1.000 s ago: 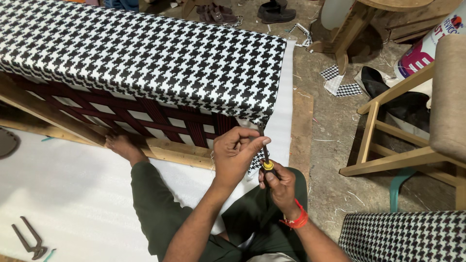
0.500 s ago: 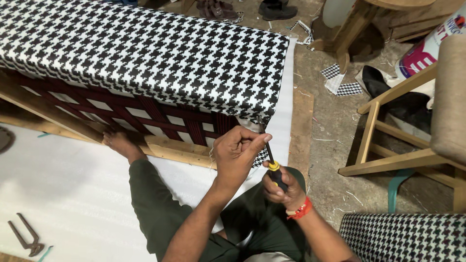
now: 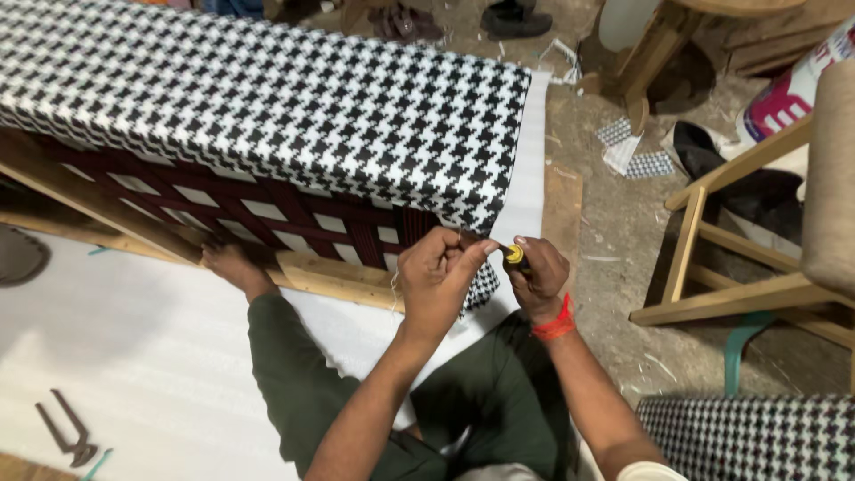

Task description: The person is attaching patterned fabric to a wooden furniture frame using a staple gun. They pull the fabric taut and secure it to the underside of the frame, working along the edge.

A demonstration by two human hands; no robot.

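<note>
A long wooden seat frame point(image 3: 329, 276) lies on its side, covered with black-and-white houndstooth fabric point(image 3: 267, 107); dark red webbing point(image 3: 267, 209) shows underneath. My left hand point(image 3: 439, 276) pinches the fabric's loose edge at the frame's lower right corner. My right hand point(image 3: 537, 276), with a red band on the wrist, grips a small tool with a yellow-and-black handle point(image 3: 514, 256), held against that same corner. A bare foot point(image 3: 230, 264) presses against the frame's lower rail.
White foam sheet point(image 3: 116, 356) covers the floor. Black pincers point(image 3: 67, 429) lie at lower left. A bare wooden chair frame point(image 3: 721, 267) stands at right, with another houndstooth cushion point(image 3: 757, 436) below it. Fabric scraps point(image 3: 637, 160) and shoes point(image 3: 512, 20) lie beyond.
My right hand has brought the tool up and left, from below the corner to right beside my left fingers. The left hand keeps its pinch on the fabric.
</note>
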